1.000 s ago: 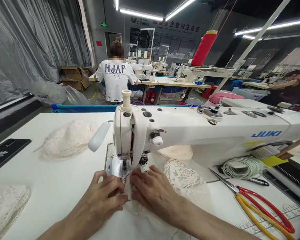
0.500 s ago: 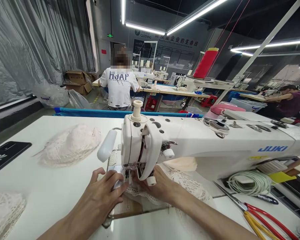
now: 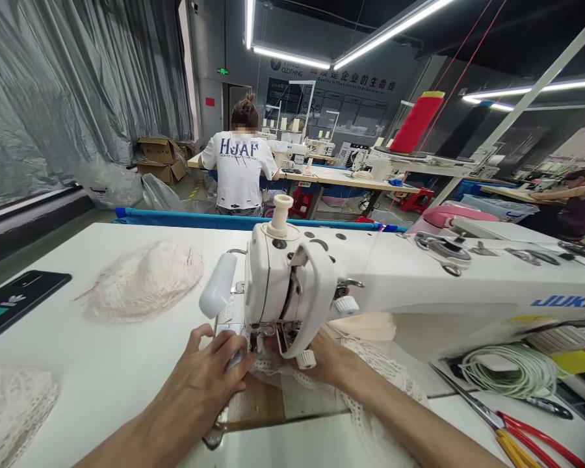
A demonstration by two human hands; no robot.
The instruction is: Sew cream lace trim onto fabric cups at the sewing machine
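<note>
Off-white lace fabric (image 3: pixel 380 364) runs under the head of a white JUKI sewing machine (image 3: pixel 273 279) and drapes down its right side. My left hand (image 3: pixel 209 367) is left of the presser foot, fingers bent, with thumb and index finger closed at the fabric's edge. My right hand (image 3: pixel 329 357) reaches behind the needle area and lies on the lace. The machine head hides most of its fingers, so their grip does not show. Beneath the work, the metal and brown machine bed (image 3: pixel 258 403) is partly visible.
Lace cup-shaped pieces (image 3: pixel 143 279) lie to the left, beside a dark phone (image 3: pixel 19 299). Red-and-yellow-handled scissors (image 3: pixel 502 419) and a coil of pale cord (image 3: pixel 509 367) are at right. A co-worker in a white shirt (image 3: pixel 241 172) sits ahead; another person (image 3: pixel 582 201) works far right.
The whole view has shifted slightly, so the machine and table appear a little further right. Both hands keep nearly the same place at the needle, and the lace has barely moved.
</note>
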